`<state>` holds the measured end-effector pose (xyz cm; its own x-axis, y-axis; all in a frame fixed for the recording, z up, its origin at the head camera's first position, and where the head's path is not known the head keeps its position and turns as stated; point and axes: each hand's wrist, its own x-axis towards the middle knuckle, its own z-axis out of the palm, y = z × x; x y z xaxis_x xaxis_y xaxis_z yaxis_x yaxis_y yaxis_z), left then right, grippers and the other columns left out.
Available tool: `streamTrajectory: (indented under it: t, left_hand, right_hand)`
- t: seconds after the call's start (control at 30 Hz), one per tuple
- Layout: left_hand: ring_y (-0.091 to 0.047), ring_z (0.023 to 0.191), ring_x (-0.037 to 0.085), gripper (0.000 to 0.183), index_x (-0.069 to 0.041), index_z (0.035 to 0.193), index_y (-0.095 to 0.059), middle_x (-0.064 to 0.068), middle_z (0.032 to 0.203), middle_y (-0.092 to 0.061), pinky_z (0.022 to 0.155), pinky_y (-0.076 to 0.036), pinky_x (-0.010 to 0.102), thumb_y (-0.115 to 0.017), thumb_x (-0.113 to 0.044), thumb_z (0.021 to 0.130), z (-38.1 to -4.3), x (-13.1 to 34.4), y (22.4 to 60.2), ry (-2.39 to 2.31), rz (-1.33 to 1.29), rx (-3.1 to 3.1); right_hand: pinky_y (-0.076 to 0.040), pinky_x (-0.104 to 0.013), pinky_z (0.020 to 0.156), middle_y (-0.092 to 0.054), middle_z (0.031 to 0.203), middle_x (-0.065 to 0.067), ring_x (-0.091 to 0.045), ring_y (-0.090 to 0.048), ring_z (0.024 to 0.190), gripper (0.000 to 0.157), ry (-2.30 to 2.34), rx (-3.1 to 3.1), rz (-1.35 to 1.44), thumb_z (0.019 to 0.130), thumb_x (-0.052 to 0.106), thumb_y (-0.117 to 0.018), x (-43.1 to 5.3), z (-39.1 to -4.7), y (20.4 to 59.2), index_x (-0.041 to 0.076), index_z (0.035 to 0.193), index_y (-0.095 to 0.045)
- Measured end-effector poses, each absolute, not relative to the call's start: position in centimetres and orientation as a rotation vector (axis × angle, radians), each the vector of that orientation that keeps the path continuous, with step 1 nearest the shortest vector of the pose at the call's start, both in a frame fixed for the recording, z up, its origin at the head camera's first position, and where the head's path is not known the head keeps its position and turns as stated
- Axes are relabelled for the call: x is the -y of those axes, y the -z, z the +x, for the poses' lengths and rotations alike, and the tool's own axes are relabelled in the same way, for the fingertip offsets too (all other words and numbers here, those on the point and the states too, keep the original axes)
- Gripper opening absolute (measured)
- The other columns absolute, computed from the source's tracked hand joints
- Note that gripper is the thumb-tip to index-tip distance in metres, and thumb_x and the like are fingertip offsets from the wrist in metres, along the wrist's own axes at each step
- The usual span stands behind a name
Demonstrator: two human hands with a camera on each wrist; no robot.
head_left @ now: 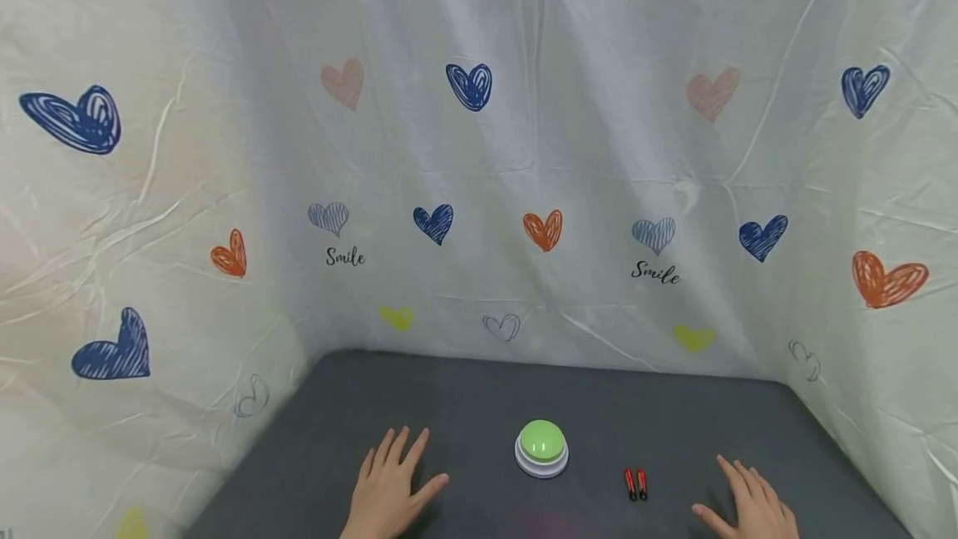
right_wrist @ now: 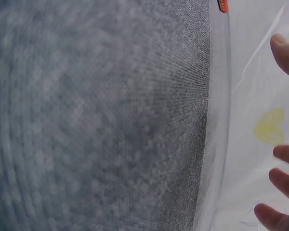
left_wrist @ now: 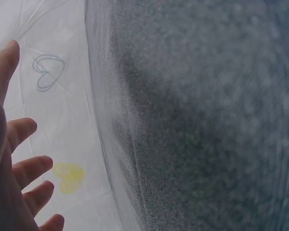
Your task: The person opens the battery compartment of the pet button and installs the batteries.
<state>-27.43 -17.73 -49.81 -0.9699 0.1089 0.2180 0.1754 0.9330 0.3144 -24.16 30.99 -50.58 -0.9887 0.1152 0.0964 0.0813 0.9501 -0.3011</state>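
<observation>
A round green push button [head_left: 542, 442] on a white base stands on the dark grey table, between the two hands. Right of it lie two small red and black batteries [head_left: 636, 484], side by side. My left hand [head_left: 392, 485], left of the button, has its fingers spread and holds nothing. My right hand [head_left: 751, 499] is to the right of the batteries, fingers extended, also holding nothing. In the left wrist view the left hand [left_wrist: 19, 159] shows at the left edge; in the right wrist view fingers of the right hand [right_wrist: 285, 178] show at the right edge.
The dark grey table [head_left: 449, 389] has rounded far corners. A white curtain [head_left: 584, 140] printed with hearts and "Smile" hangs behind it and along both sides. A red end of one battery [right_wrist: 223, 6] peeks in at the top of the right wrist view.
</observation>
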Motion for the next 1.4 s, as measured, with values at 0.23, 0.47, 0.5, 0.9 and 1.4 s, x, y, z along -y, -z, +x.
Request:
streamTrajectory:
  t: [0.23,0.47,0.5,0.9,1.4]
  left_hand:
    - [-0.027,0.128,0.044,0.088,-0.012,0.141,-0.040,0.022,0.138,-0.038,0.094,-0.026,0.067,-0.055,-0.068,0.076,-27.5,17.9,50.1,0.657,-0.257,2.866]
    - [-0.029,0.129,0.043,0.091,-0.007,0.139,-0.041,0.021,0.138,-0.039,0.094,-0.030,0.064,-0.067,-0.061,0.071,-28.0,17.8,49.8,0.838,-0.276,2.805]
    - [-0.029,0.128,0.042,0.091,-0.007,0.139,-0.042,0.021,0.138,-0.039,0.094,-0.031,0.064,-0.068,-0.061,0.070,-28.0,17.8,49.7,0.856,-0.273,2.802]
    - [-0.032,0.127,0.041,0.091,-0.008,0.139,-0.042,0.021,0.137,-0.040,0.093,-0.035,0.061,-0.075,-0.054,0.067,-27.9,16.7,49.5,1.050,-0.299,2.765]
    - [-0.037,0.124,0.040,0.081,-0.005,0.137,-0.042,0.019,0.137,-0.041,0.094,-0.035,0.058,-0.075,-0.045,0.074,-28.9,14.8,49.7,1.263,-0.408,2.770]
  right_hand:
    - [-0.037,-0.069,0.079,-0.040,0.127,-0.037,-0.057,-0.035,0.112,0.093,-0.760,2.969,-0.074,0.075,0.059,-0.065,-30.8,-24.4,50.5,-0.010,0.133,-0.038]
    - [-0.039,-0.061,0.086,-0.038,0.130,-0.037,-0.052,-0.039,0.114,0.086,-0.997,2.857,0.068,0.079,0.042,-0.071,-29.6,-25.0,50.1,-0.012,0.134,-0.034]
    - [-0.039,-0.062,0.086,-0.036,0.131,-0.036,-0.053,-0.038,0.115,0.087,-1.004,2.864,0.055,0.079,0.044,-0.071,-29.4,-25.0,50.0,-0.011,0.135,-0.033]
    - [-0.040,-0.059,0.088,-0.033,0.137,-0.032,-0.050,-0.035,0.120,0.090,-1.185,2.815,-0.009,0.076,0.047,-0.072,-26.4,-25.8,49.4,0.000,0.140,-0.031]
    - [-0.041,-0.051,0.093,-0.040,0.138,-0.023,-0.042,-0.039,0.122,0.080,-1.363,2.698,0.077,0.076,0.040,-0.074,-23.5,-27.0,49.8,0.007,0.139,-0.038]
